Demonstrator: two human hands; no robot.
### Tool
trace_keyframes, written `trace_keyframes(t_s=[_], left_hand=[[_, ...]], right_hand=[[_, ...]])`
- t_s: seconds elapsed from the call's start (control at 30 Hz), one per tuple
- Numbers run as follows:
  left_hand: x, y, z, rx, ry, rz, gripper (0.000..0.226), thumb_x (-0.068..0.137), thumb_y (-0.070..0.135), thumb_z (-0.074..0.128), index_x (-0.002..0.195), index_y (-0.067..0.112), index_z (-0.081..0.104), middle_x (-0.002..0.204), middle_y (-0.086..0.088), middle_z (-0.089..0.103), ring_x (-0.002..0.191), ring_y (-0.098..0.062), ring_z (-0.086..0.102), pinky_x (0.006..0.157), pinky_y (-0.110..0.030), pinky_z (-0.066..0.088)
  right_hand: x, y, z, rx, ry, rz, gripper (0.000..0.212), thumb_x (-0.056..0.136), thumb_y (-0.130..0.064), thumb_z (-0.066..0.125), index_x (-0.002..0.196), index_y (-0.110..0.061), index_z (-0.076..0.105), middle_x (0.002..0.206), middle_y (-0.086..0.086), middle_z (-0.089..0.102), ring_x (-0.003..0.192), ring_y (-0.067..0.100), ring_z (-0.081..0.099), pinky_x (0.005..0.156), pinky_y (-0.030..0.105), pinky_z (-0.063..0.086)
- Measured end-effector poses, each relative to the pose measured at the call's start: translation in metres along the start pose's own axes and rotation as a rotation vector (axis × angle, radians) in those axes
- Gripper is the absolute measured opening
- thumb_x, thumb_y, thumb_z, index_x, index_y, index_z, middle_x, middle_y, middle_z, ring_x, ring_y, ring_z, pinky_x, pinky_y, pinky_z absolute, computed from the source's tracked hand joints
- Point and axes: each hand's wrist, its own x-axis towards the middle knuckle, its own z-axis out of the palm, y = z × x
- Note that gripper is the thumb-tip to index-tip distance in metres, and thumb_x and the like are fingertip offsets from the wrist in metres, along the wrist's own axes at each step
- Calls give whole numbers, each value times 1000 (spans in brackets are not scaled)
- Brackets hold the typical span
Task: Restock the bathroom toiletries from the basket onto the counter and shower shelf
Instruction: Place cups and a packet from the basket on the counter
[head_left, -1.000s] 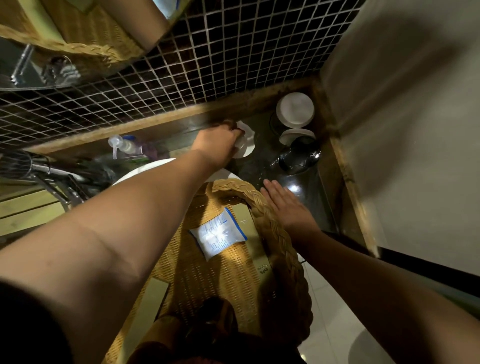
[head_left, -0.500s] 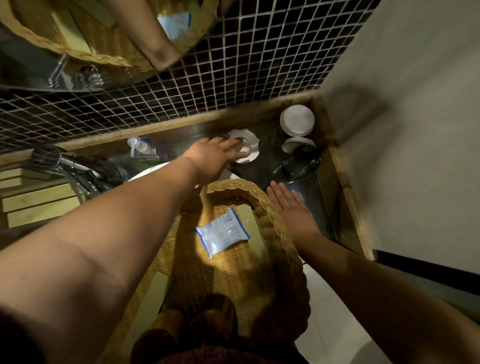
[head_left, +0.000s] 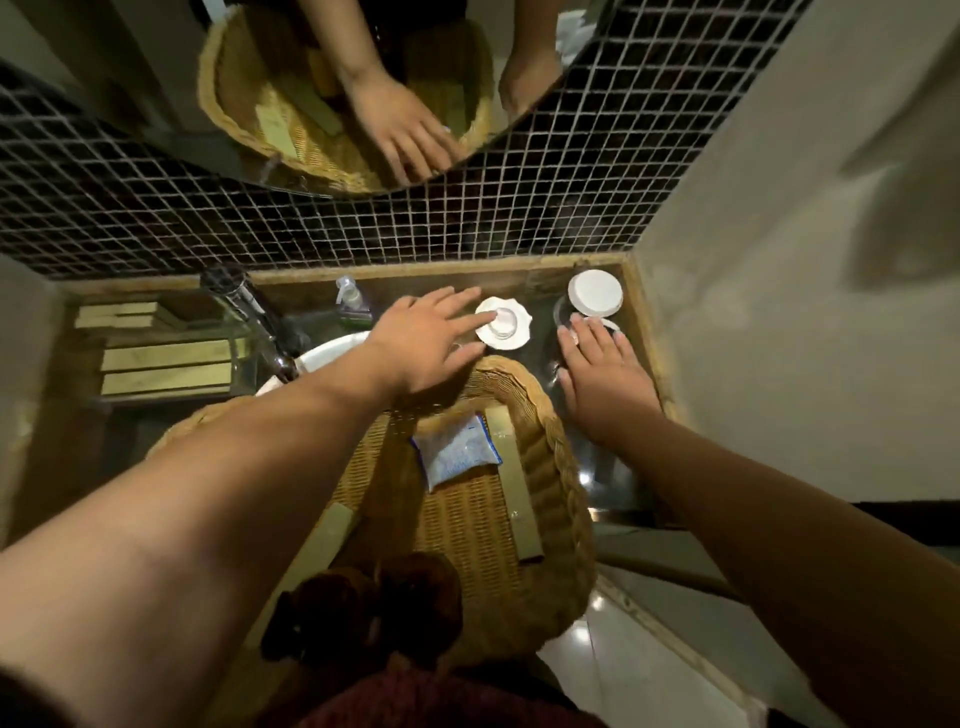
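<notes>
Dk counter (head_left: 543, 312), blk mosaic wall (head_left: 519, 182).

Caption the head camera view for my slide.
Left hand extends over wicker basket toward white dish; right hand flat on counter.

Sachet (head_left: 456, 451) in basket (head_left: 563, 499); dish (head_left: 503, 328) behind basket, on counter (head_left: 540, 296).

A woven wicker basket (head_left: 563, 467) sits on the dark table (head_left: 543, 335). Inside the basket a blue-edged white sachet (head_left: 457, 451) lies near the far end, a long olive box (head_left: 514, 488) lies along the right wall, and two dark brown bottles (head_left: 374, 613) sit at the near end. Just beyond the basket stands a white scalloped dish (head_left: 503, 328), and a white-lidded jar (head_left: 595, 293) stands past the far right corner.
</notes>
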Motion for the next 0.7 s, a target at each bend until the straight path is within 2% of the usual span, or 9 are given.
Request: trace_keyframes(t_s=[0.13, 0.37, 0.53, 0.7], left_hand=[[-36, 10, -16, 26, 1, -22, 60, 100, 65, 20, 156, 46, 17, 168, 7, 9, 152, -23, 16, 114, -48, 25], [-106, 5, -19, 101, -28, 9, 62, 98, 67, 18, 156, 45, 15, 167, 4, 15, 149, -24, 24, 114, -49, 25], [-147, -17, -6, 166, -84, 18, 71, 90, 74, 3, 156, 48, 8, 167, 4, 14, 150, -24, 22, 113, -48, 26], [-178, -30, 7, 123, -113, -46, 68, 93, 72, 8, 156, 46, 9, 167, 4, 15, 150, -24, 23, 116, -51, 23]], right_hand=[[-28, -19, -26, 72, 53, 22, 64, 104, -49, 18, 160, -18, 11, 167, 7, 4, 154, 23, -1, 124, 43, 0], [-77, -85, -31, 89, 26, -42, 78, 98, -66, 9, 160, -18, 2, 168, 4, -4, 153, 20, -10, 124, 44, -2], [-92, -127, -19, 41, -33, -103, 83, 92, -74, 2, 159, -27, -4, 167, 1, -11, 152, 19, -14, 123, 45, -6], [-94, -145, -8, 47, -113, -108, 81, 94, -74, 9, 159, -29, -5, 167, 3, -12, 153, 23, -10, 123, 47, -1]])
